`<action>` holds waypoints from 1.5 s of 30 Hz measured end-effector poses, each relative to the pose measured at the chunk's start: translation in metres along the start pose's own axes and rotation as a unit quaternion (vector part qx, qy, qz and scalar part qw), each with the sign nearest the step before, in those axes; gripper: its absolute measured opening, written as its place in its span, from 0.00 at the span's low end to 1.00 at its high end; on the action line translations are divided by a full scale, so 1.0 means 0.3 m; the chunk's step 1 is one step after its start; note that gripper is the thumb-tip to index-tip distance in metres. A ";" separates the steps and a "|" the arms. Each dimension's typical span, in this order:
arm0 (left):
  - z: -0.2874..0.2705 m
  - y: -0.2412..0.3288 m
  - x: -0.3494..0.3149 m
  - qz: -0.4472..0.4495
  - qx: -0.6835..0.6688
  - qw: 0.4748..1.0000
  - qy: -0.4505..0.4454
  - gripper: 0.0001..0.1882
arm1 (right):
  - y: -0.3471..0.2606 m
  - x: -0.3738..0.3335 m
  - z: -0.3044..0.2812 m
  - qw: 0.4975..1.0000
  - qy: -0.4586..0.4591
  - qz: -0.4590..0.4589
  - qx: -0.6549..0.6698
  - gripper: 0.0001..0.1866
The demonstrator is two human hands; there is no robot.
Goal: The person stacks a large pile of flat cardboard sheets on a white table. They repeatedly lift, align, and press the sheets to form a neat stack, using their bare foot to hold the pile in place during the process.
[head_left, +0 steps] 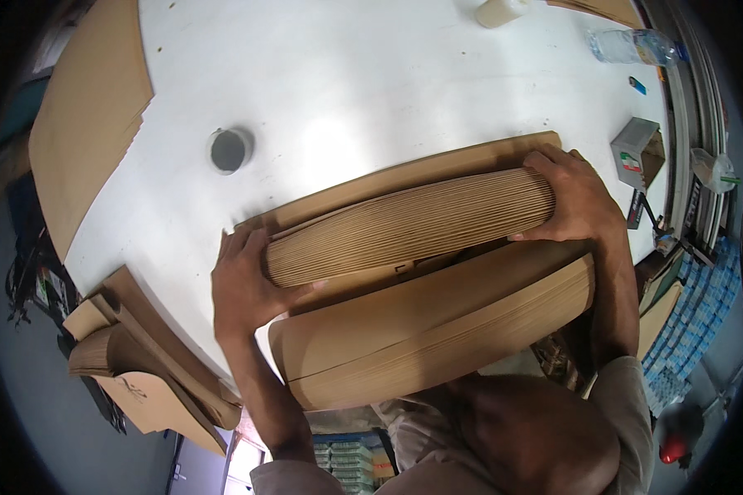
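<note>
Both my hands grip a thick stack of brown paper sheets [413, 227], its many layered edges facing up. My left hand [243, 285] clasps the left end, thumb along the near side and fingers behind. At the right end my right hand [578, 198] holds on the same way, fingers over the far corner and thumb in front. Along the far side of the stack runs a brown sheet or flap [404, 175]. Closer to my body, between my forearms, leans a second bundle of brown sheets [437, 334], bowed outward. The undersides of both bundles are hidden.
The white table [347, 91] has a round hole [229, 151]. Large brown sheets [91, 107] lie at its left edge, with folded brown sheets [153, 363] below. To the right are a plastic bottle [631, 47], a blue lighter [637, 85] and a grey box [636, 157]. A pale container [501, 11] stands far back.
</note>
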State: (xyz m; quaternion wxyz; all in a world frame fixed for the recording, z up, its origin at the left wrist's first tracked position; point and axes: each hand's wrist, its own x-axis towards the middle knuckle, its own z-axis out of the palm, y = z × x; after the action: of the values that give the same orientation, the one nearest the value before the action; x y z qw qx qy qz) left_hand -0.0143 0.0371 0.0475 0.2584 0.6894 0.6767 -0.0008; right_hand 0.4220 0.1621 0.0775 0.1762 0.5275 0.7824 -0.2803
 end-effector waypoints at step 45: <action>0.112 0.178 0.066 0.017 -0.061 0.998 -0.018 0.37 | -0.056 0.091 0.039 0.998 -0.050 -0.031 0.006 0.56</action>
State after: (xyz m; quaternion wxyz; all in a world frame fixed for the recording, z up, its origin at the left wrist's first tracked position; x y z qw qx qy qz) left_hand 0.0488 0.0461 0.0305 0.3121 0.6835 0.6591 0.0329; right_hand 0.3958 0.1697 0.0570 0.2032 0.4892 0.7869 -0.3164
